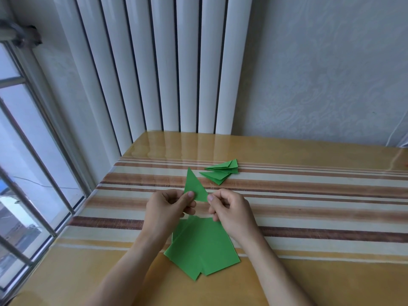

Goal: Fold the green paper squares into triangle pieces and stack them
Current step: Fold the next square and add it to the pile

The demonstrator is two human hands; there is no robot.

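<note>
Green triangle (194,186) between both hands (164,208), above flat squares (202,246).

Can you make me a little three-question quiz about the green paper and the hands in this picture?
1. True or false: both hands hold the folded triangle up off the table.
2. Where do the unfolded green squares lie? A) under the wrists, near the person B) by the radiator C) on the windowsill
3. Fill in: the pile of finished triangles lies on the table, farther away than the hands and to the ____.

Key
1. True: the left hand and the right hand each pinch a lower corner with their fingers.
2. A
3. right
</note>
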